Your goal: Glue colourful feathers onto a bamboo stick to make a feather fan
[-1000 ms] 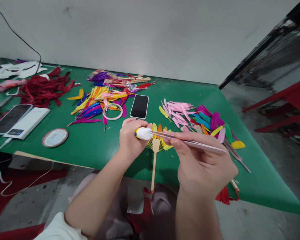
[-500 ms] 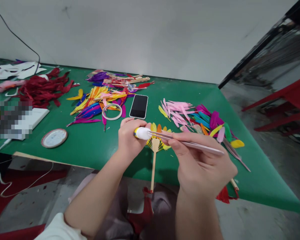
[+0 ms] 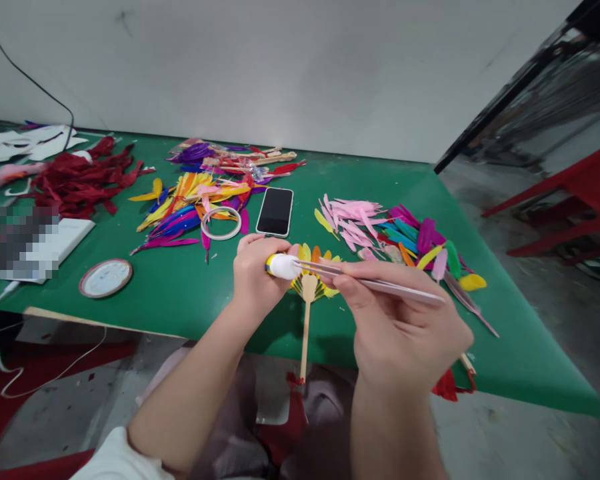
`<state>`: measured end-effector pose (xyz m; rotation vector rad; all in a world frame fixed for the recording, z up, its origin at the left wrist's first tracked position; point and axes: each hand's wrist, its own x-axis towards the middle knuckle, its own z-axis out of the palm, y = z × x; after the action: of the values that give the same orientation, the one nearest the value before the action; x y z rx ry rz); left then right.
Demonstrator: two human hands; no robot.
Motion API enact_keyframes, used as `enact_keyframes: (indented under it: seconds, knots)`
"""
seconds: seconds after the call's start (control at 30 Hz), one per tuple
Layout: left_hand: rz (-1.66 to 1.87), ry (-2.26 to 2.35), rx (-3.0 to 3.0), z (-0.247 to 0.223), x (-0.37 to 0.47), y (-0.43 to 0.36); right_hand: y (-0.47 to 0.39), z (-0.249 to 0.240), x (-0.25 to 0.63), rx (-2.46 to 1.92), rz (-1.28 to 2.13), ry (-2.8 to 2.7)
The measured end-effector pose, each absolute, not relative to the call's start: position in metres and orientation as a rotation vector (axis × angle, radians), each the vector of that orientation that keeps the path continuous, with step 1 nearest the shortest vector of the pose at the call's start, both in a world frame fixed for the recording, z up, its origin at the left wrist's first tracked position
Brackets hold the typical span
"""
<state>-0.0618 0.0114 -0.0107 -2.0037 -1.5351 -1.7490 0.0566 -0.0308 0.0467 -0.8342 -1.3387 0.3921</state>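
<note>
Left grip (image 3: 254, 275): clenched around a glue stick (image 3: 281, 266), white tip pointing right. Right grip (image 3: 405, 327): pinching a pale pink feather (image 3: 380, 285), its quill end touching the glue tip. Directly beneath, a feather fan (image 3: 311, 283) on a wooden stick lies at the green desk (image 3: 190, 293) edge. Loose feathers (image 3: 400, 233), a phone (image 3: 275, 211) and a tape ring (image 3: 222, 223) lie beyond.

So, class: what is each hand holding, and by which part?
The left hand wraps the body of a glue stick, white tip showing. The right hand pinches a pale pink feather near its middle, between thumb and fingers.
</note>
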Motion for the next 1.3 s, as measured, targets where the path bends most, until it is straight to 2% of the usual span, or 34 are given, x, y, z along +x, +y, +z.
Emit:
enact_keyframes:
  seconds: [1.3]
  knots:
    - [-1.776, -1.517, -1.994, -0.0099, -0.0623, 0.0122, -0.0321, 0.0474, 0.0592, -0.828, 0.356, -1.346]
